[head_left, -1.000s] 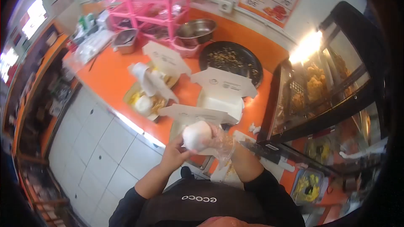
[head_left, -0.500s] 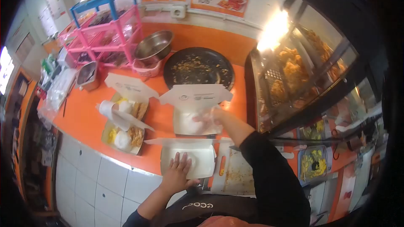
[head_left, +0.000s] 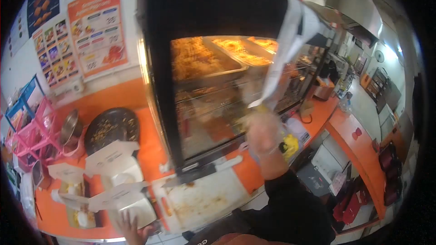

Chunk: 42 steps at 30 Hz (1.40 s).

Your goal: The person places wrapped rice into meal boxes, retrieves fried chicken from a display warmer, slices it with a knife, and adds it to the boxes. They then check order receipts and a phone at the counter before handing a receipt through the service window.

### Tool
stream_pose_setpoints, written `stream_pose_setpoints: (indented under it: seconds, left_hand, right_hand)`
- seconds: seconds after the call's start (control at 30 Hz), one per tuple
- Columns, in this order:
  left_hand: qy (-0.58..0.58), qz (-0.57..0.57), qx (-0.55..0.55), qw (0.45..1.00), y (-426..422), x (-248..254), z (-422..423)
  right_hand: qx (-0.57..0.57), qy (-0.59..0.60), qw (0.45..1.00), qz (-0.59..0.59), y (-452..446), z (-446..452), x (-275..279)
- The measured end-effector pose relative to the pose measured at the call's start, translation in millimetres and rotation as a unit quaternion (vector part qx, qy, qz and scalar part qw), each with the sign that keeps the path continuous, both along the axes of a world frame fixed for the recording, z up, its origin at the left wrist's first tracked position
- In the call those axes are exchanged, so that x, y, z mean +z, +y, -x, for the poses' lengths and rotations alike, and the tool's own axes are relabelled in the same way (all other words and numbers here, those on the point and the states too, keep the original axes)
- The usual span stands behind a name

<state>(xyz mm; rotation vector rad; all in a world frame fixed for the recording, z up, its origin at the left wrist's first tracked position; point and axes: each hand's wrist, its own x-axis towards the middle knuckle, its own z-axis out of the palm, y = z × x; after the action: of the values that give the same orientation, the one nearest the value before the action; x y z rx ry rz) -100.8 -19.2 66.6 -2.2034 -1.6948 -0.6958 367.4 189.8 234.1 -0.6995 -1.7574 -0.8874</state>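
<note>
My left hand (head_left: 132,230) lies at the near edge of an open white takeaway box (head_left: 140,212), fingers spread. Behind that box stands a second open box (head_left: 111,158) with a white mound, seemingly rice, in it. My right hand (head_left: 263,132) is stretched out in front of the glass warming cabinet (head_left: 186,131), beside a container of shredded yellow food (head_left: 291,144). Motion smears its fingers, and whether they hold anything cannot be made out. To the left, filled boxes (head_left: 83,219) carry white mounds and yellow and brown food.
A stained white cutting board (head_left: 204,204) lies before the cabinet. A round dark pan (head_left: 110,127) with crumbs sits behind the boxes. Pink and blue shelves (head_left: 38,129) and a metal bowl (head_left: 70,127) stand at left. The orange counter (head_left: 324,114) continues right.
The view has swung to the right. My right hand has left the rear box and moved right to the yellow food container. My left hand has slid toward the front box's near edge.
</note>
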Motion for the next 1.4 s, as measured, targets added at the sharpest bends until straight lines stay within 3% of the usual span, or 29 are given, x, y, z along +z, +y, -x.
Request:
stream_pose_setpoints:
  seconds: [0.03, 0.07, 0.13, 0.17, 0.2, 0.27, 0.33, 0.4, 0.47, 0.5, 0.67, 0.87, 0.97, 1.07, 1.1, 1.13, 1.17, 1.23, 1.3, 1.33, 1.4]
  left_hand:
    - [-0.076, -0.045, -0.017, 0.996, 1, -20, 0]
    - [-0.076, -0.117, -0.027, 0.99, 3, -12, -15]
    - [-0.011, -0.233, 0.048, 0.971, -1, -22, -43]
    - [0.072, -0.212, 0.068, 0.972, -8, 2, -64]
    - [0.084, -0.212, 0.072, 0.971, -9, 17, -88]
    - [0.091, -0.206, 0.069, 0.972, -3, 45, -141]
    - [0.083, -0.195, 0.056, 0.976, 9, 73, -188]
    - [0.076, -0.181, 0.043, 0.98, 23, 94, -228]
    - [0.065, -0.184, 0.032, 0.98, 33, 110, -262]
    - [0.055, -0.2, 0.026, 0.978, 36, 118, -274]
    - [0.033, -0.232, 0.012, 0.972, 32, 144, -324]
    - [0.006, -0.236, 0.069, 0.969, 4, 113, -324]
    - [0.0, -0.208, 0.108, 0.972, -13, 97, -313]
    - [-0.022, -0.184, 0.105, 0.977, -21, 73, -294]
    - [-0.055, -0.131, 0.159, 0.977, -30, 43, -280]
    - [-0.077, -0.162, 0.161, 0.97, -24, 54, -291]
    - [-0.081, -0.159, 0.164, 0.97, -23, 50, -289]
    - [-0.101, -0.135, 0.143, 0.975, -19, 51, -285]
    - [-0.131, -0.096, 0.143, 0.976, -16, 50, -281]
    - [-0.139, -0.081, 0.14, 0.977, -15, 48, -276]
    - [-0.133, -0.059, 0.134, 0.98, -14, 44, -262]
  right_hand:
    - [-0.113, 0.049, 0.992, -0.009, 1, -47, 13]
    - [-0.128, 0.143, 0.98, -0.05, 3, -80, 40]
    - [-0.225, 0.345, 0.909, -0.056, 55, -197, 28]
    - [-0.133, 0.391, 0.911, 0.012, 84, -261, 13]
    - [-0.037, 0.43, 0.899, 0.078, 114, -324, 0]
    - [-0.012, 0.423, 0.889, 0.178, 132, -371, 16]
    - [-0.155, 0.336, 0.898, 0.237, 110, -336, 81]
    - [-0.073, 0.361, 0.85, 0.378, 127, -321, 122]
    - [-0.316, 0.217, 0.762, 0.521, 197, -321, 148]
    - [-0.364, 0.163, 0.722, 0.566, 224, -317, 154]
    - [-0.348, 0.169, 0.681, 0.621, 294, -302, 155]
    - [-0.24, 0.293, 0.691, 0.615, 321, -315, 145]
    - [-0.071, 0.437, 0.683, 0.581, 315, -342, 135]
    - [0.15, 0.562, 0.634, 0.51, 279, -383, 116]
    - [0.214, 0.569, 0.628, 0.486, 253, -396, 108]
    - [0.295, 0.524, 0.632, 0.488, 211, -404, 103]
    - [0.345, 0.45, 0.679, 0.466, 174, -402, 89]
    - [0.362, 0.466, 0.627, 0.508, 54, -297, 102]
    - [0.333, 0.402, 0.621, 0.585, 3, -242, 61]
    - [0.324, 0.31, 0.651, 0.612, 3, -229, 22]
    - [0.332, 0.174, 0.583, 0.72, -2, -154, -32]
